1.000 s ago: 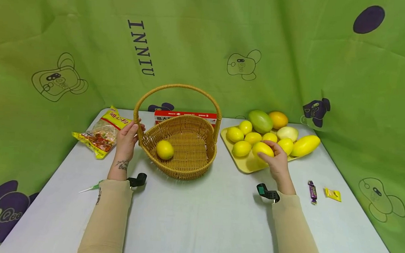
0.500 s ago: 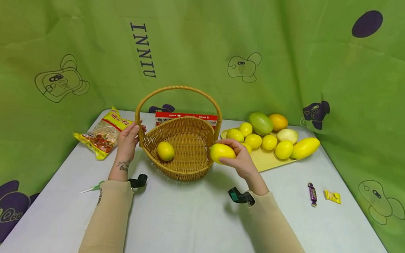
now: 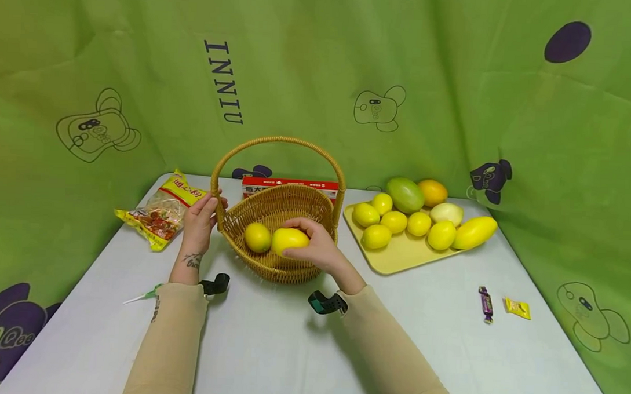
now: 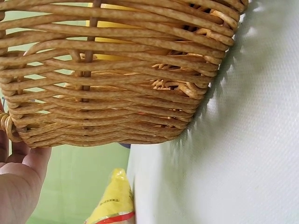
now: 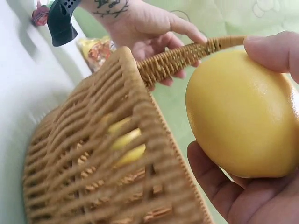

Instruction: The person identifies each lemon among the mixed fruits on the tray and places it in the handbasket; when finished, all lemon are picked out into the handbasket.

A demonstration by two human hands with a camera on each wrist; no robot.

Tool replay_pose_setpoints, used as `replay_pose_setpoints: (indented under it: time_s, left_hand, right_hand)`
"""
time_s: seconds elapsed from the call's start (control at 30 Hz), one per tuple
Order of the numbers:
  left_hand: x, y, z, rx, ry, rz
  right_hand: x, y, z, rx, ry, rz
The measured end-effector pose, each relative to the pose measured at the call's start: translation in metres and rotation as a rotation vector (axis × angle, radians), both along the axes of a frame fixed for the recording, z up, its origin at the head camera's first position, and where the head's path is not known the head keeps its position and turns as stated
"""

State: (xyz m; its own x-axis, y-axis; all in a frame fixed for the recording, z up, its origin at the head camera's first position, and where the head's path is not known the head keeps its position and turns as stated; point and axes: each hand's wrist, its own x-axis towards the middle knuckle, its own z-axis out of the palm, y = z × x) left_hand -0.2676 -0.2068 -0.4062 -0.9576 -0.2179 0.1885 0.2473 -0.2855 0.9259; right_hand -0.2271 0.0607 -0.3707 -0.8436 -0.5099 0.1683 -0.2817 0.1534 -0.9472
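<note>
**Left hand at the basket handle, right hand holding a yellow fruit over the basket**

At the far left, a food packet lies on the white table, just beside the left hand. That hand has its thumb and fingers curled round the foot of the basket handle, seemingly to steady the basket. Inside, toward the left wall, rests a single lemon-coloured fruit.

Right of it, the yellow fruit sits between the thumb and bent fingers of the right hand, which are spread only as wide as the fruit. The right wrist view puts it above the rim; whether it touches its neighbour cannot be told.

The step in hand looks like putting this fruit into the basket. The next move calls for lowering it onto the woven floor beside the first, then loosening the fingers gently so that neither rolls, with the left hand holding the basket steady.

Farther right, a pale yellow tray carries more fruit, and two wrapped sweets lie on the table nearer the person.
</note>
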Motion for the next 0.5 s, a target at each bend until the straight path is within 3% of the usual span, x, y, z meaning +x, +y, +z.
replay_pose_setpoints:
  time_s: [0.13, 0.37, 0.5]
  left_hand:
    - [0.001, 0.001, -0.001, -0.012, 0.001, 0.003]
    - [0.002, 0.001, 0.001, -0.014, 0.000, -0.005]
    - [0.001, 0.001, 0.002, -0.016, -0.004, -0.001]
  right_hand:
    - [0.004, -0.007, 0.012, 0.024, 0.004, 0.016]
    - [-0.009, 0.003, -0.004, -0.052, 0.017, 0.004]
    - [-0.008, 0.021, -0.004, -0.113, 0.036, -0.019]
